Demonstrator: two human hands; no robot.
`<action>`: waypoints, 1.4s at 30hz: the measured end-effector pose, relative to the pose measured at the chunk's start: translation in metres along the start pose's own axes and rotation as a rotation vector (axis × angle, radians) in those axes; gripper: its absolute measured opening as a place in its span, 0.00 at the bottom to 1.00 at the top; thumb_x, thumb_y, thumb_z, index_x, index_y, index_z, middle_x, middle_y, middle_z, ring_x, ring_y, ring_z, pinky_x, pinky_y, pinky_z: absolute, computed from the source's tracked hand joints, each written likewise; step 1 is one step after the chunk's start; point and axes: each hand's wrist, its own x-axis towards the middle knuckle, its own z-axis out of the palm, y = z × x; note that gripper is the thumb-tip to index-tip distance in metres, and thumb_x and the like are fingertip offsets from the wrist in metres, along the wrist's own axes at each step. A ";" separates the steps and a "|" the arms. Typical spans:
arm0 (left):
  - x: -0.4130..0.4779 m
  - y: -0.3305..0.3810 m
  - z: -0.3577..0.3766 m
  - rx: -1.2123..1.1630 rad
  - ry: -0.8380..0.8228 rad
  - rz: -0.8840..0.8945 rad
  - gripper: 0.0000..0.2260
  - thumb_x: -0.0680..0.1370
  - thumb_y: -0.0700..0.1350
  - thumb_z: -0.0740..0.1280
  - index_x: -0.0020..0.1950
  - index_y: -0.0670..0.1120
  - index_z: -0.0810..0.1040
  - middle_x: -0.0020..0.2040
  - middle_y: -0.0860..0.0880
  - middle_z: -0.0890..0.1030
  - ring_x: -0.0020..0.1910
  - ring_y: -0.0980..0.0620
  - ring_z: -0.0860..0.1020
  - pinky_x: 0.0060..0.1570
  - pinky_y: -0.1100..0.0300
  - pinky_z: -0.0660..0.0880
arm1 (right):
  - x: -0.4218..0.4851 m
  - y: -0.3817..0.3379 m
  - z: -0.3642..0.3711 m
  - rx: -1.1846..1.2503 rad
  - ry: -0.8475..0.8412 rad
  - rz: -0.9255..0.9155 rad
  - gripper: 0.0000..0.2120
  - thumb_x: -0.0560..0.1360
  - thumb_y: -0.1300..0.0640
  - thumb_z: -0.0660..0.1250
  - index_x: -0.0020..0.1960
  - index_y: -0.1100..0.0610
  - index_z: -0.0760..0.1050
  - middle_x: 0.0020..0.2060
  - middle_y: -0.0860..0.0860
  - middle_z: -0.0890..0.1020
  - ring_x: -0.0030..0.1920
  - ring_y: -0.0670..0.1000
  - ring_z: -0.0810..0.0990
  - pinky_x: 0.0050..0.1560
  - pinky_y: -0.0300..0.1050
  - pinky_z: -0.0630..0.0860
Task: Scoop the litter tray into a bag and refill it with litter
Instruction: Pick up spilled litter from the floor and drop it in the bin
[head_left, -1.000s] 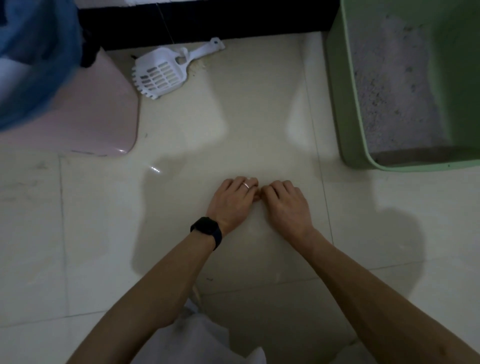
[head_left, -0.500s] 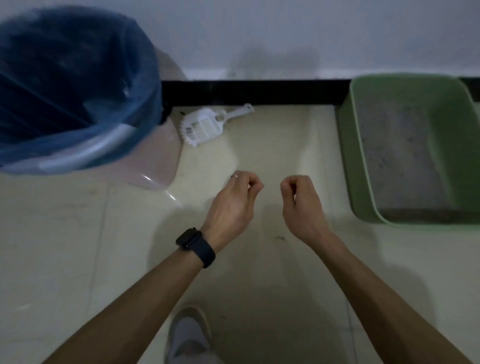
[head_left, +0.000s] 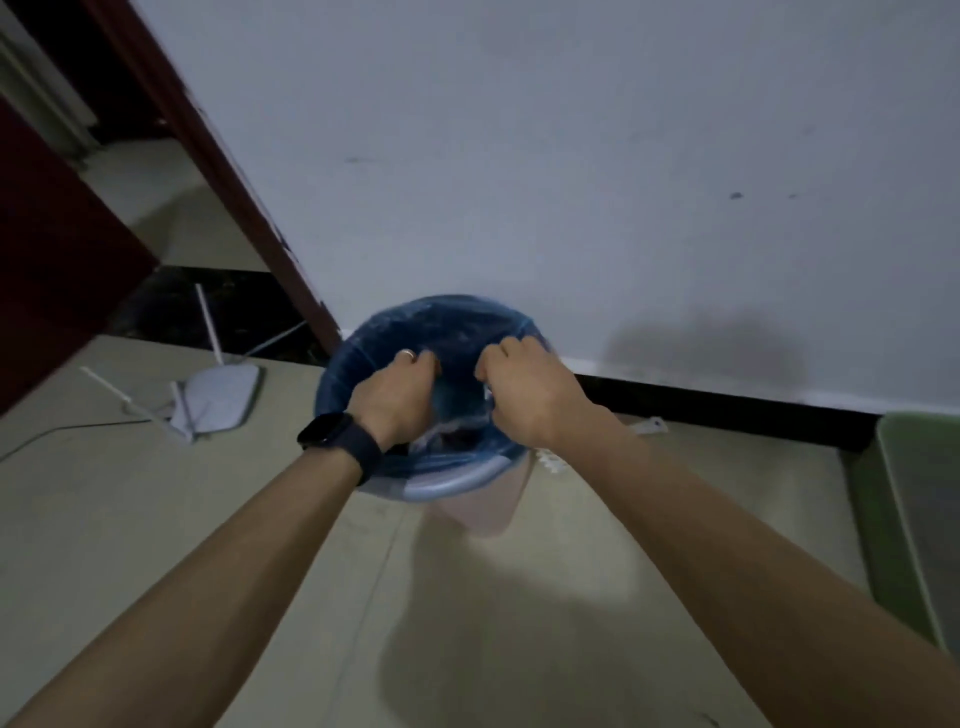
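No lettering, brand, number or sign can be read anywhere in the head view. The blue bag (head_left: 452, 322) carries no legible print, and the screen of the watch (head_left: 324, 430) is dark.
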 end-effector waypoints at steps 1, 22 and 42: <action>0.000 -0.004 -0.002 0.049 -0.082 -0.019 0.19 0.78 0.43 0.65 0.68 0.47 0.69 0.65 0.43 0.69 0.55 0.41 0.76 0.53 0.44 0.77 | 0.002 0.000 0.004 -0.005 -0.021 -0.002 0.18 0.75 0.56 0.65 0.64 0.57 0.70 0.57 0.55 0.75 0.58 0.58 0.72 0.60 0.52 0.71; -0.123 0.187 0.299 -0.219 -0.141 0.679 0.21 0.79 0.51 0.61 0.73 0.55 0.70 0.71 0.50 0.72 0.69 0.47 0.70 0.64 0.52 0.71 | -0.395 0.078 0.212 0.164 0.026 0.942 0.23 0.77 0.45 0.58 0.68 0.53 0.73 0.63 0.57 0.75 0.62 0.61 0.73 0.63 0.52 0.71; -0.150 0.190 0.359 -0.175 0.123 0.728 0.16 0.81 0.55 0.63 0.67 0.55 0.78 0.74 0.47 0.71 0.69 0.45 0.70 0.63 0.46 0.67 | -0.405 0.036 0.264 -0.019 -0.006 0.809 0.25 0.81 0.41 0.54 0.76 0.46 0.63 0.76 0.51 0.62 0.75 0.56 0.61 0.66 0.58 0.62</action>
